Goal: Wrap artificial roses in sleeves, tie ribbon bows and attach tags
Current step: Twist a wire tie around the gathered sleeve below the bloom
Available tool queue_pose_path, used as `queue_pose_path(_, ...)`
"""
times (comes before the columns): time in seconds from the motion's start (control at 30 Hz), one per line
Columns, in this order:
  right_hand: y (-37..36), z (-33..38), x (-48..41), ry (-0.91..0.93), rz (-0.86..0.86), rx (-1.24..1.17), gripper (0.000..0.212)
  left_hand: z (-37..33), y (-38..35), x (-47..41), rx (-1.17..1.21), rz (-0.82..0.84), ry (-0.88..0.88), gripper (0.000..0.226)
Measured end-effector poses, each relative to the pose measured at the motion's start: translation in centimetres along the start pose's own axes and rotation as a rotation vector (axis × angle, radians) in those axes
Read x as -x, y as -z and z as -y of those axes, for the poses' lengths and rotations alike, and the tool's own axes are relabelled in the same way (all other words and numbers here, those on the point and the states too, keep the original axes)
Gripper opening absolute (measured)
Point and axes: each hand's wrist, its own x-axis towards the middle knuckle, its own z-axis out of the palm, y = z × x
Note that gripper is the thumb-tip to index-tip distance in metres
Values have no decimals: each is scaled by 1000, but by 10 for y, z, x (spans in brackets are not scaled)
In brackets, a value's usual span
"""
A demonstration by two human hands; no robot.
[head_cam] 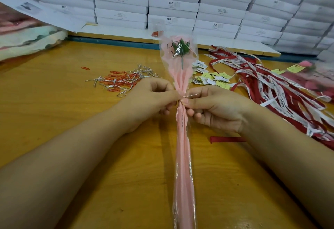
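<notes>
Done sleeving the rose (pixel 180 49), mid-frame over the surface (pixel 63 113). Pinching gathered sleeve (pixel 182 156) with left hand (pixel 153 100), silver wire tie (pixel 193 94) with right hand (pixel 215 110). Apparently yet to tie ribbons (pixel 271 88), attach tags (pixel 213 79).

The left hand (pixel 150 98) and right hand (pixel 216 107) are showing bare, with short plain fingernails; both forearms (pixel 63 156) are showing uncovered.

Sleeved rose (pixel 181 77) between hands (pixel 150 100) (pixel 216 109)
</notes>
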Motion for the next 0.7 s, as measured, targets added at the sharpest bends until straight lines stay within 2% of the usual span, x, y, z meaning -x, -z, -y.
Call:
queue_pose_path(0.13,1,0,-1,-5,-4,11,19,0,2,-2,181,19,105,14)
queue_pose_path(0.3,0,0,-1,5,8,20,22,-2,8,-4,280,111,239,29)
queue_pose_path(0.5,-1,-1,0,13,-8,18,16,-2,12,-1,260,185,228,38)
queue_pose_path(0.6,0,0,1,21,-7,25,15,-2,9,0,261,178,201,27)
queue_pose_path(0.7,-2,1,1,19,5,26,16,-3,7,0,220,150,201,5)
